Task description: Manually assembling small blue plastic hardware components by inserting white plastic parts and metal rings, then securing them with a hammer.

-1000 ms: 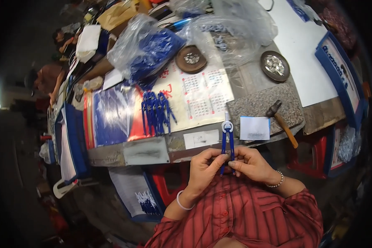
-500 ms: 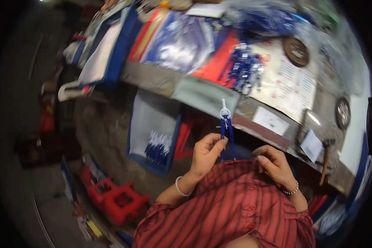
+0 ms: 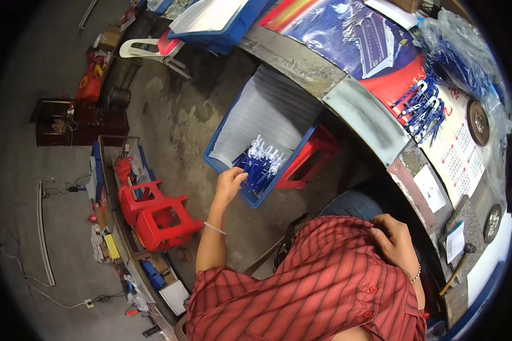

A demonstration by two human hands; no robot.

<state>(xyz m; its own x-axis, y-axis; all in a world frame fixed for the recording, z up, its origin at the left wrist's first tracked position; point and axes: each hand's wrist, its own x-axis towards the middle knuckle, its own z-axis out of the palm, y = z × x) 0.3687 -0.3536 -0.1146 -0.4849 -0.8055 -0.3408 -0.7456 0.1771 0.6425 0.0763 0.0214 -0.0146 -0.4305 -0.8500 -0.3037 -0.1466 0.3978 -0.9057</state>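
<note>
My left hand (image 3: 231,183) reaches over the near left rim of a blue bin (image 3: 215,165) lined with pale foam sheet. Its fingertips are pinched together at the edge of a pile of drawing compasses (image 3: 259,162) with blue legs and white tops. A compass appears to be in the pinch, though its legs blend into the pile. My right hand (image 3: 397,241) rests against my red striped shirt, its fingers loosely bent and the thumb apart, with nothing visible in it. Another bunch of blue compasses (image 3: 424,111) lies on the bench at the far right.
The workbench (image 3: 301,65) curves along the right, bearing a picture poster (image 3: 352,34), a round dark disc (image 3: 478,122) and a hammer (image 3: 459,267). A red stool (image 3: 307,162) stands beside the bin. More red stools (image 3: 162,219) and a white chair (image 3: 148,48) are at left.
My left hand has moved left and away from my lap, carrying a compass to the pile in the bin. The view has swung left. My right hand stays near my shirt.
</note>
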